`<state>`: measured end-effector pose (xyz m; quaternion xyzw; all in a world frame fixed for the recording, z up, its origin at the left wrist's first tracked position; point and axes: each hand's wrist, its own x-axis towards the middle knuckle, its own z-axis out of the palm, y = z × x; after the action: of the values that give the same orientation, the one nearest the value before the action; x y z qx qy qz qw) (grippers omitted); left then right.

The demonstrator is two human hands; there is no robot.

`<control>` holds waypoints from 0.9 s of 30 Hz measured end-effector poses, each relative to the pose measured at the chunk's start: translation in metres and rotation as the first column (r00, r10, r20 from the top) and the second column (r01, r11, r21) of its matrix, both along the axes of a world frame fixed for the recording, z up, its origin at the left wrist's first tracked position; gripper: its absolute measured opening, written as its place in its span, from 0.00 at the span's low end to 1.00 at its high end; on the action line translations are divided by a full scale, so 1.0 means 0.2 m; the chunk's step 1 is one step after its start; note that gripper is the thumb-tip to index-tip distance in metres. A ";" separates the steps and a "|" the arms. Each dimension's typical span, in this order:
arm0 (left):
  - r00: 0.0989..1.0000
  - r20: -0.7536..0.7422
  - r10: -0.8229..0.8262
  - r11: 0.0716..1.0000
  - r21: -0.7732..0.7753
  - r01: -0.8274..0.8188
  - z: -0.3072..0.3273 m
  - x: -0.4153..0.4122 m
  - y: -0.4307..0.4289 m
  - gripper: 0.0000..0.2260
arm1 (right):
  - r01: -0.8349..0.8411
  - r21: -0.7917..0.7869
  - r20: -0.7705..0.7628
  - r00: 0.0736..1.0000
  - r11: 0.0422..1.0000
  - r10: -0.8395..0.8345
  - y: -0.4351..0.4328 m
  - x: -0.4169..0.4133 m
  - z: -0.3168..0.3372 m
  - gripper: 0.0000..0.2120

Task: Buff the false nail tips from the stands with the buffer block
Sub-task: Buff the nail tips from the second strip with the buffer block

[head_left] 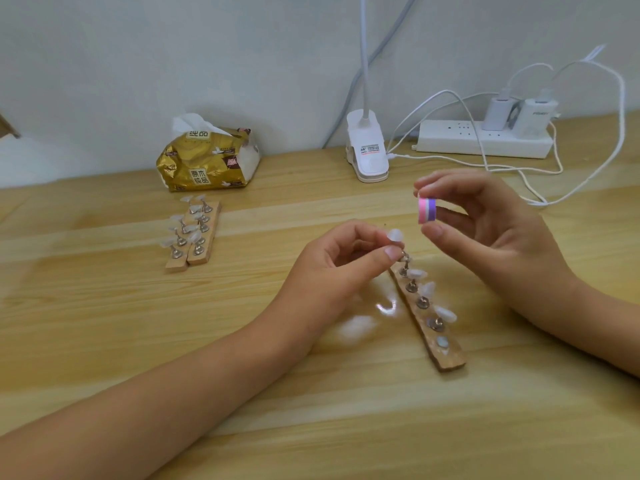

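Above the table, the left hand pinches a nail tip on its holder; the right hand pinches the buffer block just beside it. Hard rubbing may pop the tip off its holder.

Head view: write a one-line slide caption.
Left hand holds a false nail tip while the right hand holds the buffer block above a wooden stand.
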<state>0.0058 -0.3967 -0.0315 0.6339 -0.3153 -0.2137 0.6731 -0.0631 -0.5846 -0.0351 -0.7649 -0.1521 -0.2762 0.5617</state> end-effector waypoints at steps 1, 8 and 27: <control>1.000 -0.014 0.000 1.000 -0.002 0.000 0.00 0.00 0.00 0.04 | -0.007 0.052 -0.019 1.000 0.999 0.008 0.00 0.00 0.00 0.13; 0.999 -0.045 0.003 0.999 -0.053 -0.006 0.00 0.01 -0.01 0.05 | -0.052 -0.016 -0.053 0.997 0.998 0.052 0.00 -0.01 0.00 0.13; 0.998 0.048 0.051 0.999 0.012 -0.052 0.00 0.00 -0.01 0.02 | 0.026 -0.288 0.095 0.995 0.957 0.001 0.02 -0.02 0.00 0.12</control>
<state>0.0055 -0.3978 -0.0323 0.6513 -0.3134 -0.1832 0.6663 -0.0677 -0.5800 -0.0345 -0.8257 -0.2124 -0.2904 0.4345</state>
